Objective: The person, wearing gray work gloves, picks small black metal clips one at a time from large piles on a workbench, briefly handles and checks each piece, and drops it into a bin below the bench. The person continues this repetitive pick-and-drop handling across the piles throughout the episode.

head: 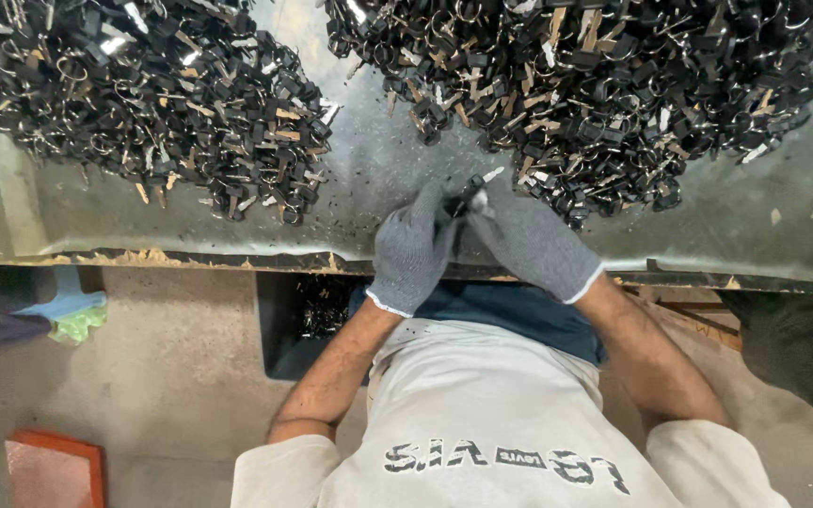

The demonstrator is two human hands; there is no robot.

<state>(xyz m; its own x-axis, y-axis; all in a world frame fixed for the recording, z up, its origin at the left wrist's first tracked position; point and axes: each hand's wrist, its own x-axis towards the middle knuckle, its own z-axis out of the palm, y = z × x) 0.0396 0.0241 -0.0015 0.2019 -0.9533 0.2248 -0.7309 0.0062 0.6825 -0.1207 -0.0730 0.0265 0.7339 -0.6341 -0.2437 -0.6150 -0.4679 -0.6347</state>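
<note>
Keep your gloved left hand (413,249) and right hand (531,240) fingertips pinched together on the small black keyring piece (468,195) over the metal table (369,179) edge, between both piles, and grip firmly so it won't slip.

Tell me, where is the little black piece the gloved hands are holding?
In the head view, the small black piece sits near the middle, pinched between the left hand and right hand, above the near table edge, just below the right-hand pile of black parts.
</note>
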